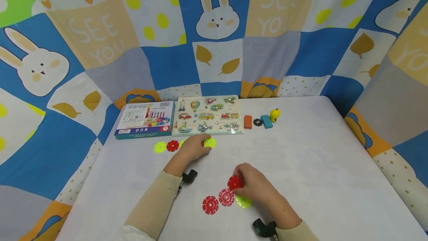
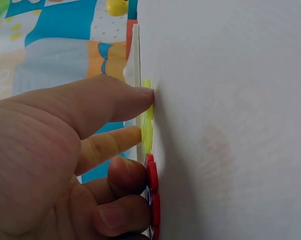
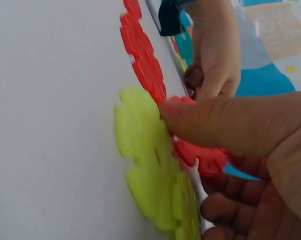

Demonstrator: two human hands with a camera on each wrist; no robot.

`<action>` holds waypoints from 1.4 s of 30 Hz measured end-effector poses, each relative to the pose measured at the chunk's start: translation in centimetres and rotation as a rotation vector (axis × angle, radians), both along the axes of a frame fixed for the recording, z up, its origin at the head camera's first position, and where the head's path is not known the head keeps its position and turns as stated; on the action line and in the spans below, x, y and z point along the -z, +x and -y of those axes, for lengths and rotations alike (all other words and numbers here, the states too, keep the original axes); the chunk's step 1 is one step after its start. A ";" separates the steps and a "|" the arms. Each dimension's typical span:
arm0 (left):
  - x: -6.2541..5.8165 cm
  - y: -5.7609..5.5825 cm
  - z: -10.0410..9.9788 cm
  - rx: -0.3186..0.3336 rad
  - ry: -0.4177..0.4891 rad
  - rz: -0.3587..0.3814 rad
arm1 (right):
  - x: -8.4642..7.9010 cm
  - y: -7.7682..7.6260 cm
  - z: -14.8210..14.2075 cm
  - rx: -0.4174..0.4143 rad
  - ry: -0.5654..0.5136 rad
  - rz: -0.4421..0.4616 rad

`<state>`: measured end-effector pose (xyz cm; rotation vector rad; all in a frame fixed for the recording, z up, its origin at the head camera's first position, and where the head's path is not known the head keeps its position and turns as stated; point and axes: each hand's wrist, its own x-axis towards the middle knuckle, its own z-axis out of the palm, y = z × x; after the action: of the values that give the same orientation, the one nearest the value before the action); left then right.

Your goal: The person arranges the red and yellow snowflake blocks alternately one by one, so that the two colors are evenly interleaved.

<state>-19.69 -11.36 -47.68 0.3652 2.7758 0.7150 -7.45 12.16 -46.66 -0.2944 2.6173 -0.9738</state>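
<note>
At a row of flower-shaped plastic discs, my left hand pinches a yellow disc by its edges, thumb on one side and a finger on the other. Its curled fingers lie over a red disc. Further left in the row are another yellow disc and a red disc. My right hand grips a red disc between thumb and fingers, tilted in the right wrist view. Close by are two red discs and a yellow-green disc, partly covered by the hand.
Behind the row lie a boxed set and a wooden vehicle puzzle board. To their right stand an orange block, a black round piece, a blue block and a small yellow toy. A patterned curtain borders the white table.
</note>
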 end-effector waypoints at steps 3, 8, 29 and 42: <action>0.1 0.2 0.2 0.002 0.003 -0.004 | -0.1 0.3 0.3 -0.013 -0.053 0.012; 0.1 0.4 0.5 0.002 0.000 -0.003 | -0.9 0.6 0.3 -0.043 -0.142 0.001; 0.1 0.1 0.6 0.006 -0.041 -0.033 | -4.0 -7.2 0.0 0.192 -0.391 0.072; 0.0 0.1 -0.1 0.033 -0.016 -0.022 | 0.6 -10.9 2.3 0.285 -0.265 0.068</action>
<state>-19.61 -11.29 -47.67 0.4176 2.7870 0.6853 -18.31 9.82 -47.22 0.0538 2.5116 -1.4033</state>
